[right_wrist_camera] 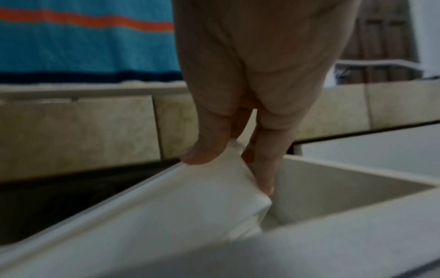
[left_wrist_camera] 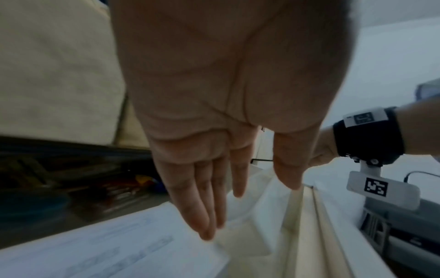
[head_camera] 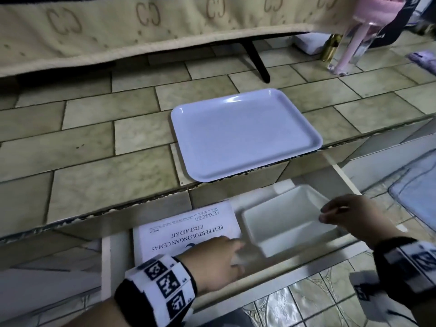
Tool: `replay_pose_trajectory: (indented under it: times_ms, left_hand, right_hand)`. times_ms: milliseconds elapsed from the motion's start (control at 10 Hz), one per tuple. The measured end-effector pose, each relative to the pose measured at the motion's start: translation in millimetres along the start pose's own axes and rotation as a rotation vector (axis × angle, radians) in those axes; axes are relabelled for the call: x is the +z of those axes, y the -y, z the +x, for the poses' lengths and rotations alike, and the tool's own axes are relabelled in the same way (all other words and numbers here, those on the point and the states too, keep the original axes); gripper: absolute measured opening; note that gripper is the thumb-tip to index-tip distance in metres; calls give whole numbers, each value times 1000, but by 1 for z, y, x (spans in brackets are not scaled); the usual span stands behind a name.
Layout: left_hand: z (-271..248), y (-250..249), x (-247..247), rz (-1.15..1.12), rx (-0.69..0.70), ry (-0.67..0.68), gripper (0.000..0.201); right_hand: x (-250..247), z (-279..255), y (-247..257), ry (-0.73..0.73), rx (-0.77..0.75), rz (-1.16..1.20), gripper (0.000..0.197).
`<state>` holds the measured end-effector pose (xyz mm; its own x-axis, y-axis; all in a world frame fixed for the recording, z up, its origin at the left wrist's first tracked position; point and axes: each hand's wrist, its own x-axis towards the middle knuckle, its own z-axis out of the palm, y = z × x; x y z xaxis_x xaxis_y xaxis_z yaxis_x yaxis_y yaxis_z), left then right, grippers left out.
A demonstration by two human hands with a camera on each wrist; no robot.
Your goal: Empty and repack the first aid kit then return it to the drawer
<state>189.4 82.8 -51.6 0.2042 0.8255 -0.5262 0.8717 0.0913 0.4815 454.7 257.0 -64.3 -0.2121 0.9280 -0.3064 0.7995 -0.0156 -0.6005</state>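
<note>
Right hand (head_camera: pixel 349 215) pinches first aid kit (head_camera: pixel 287 220) (corner).

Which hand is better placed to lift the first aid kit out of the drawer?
Left. The left hand rests open beside the first aid kit; the right hand already pinches the white bin.

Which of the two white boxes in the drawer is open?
The plain white box on the right, pinched at its rim by the right hand. The first aid kit beside it is closed, with printed lettering on its lid.
</note>
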Motion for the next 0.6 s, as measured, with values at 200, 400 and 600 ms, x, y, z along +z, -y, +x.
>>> replay_pose_trajectory:
  times_ms: [200,400,600]
  left_hand:
    - [-52,56,10,73,-145,157,41]
    - [-101,105,40,-2,-162,206,37]
    - [-105,111,55,-59,-339,229,21]
  right_hand:
    - [27,17,23,148,41,-312,26]
    - [36,10,15,531,2,-537,97]
    - [65,-16,47,742,-273,-402,46]
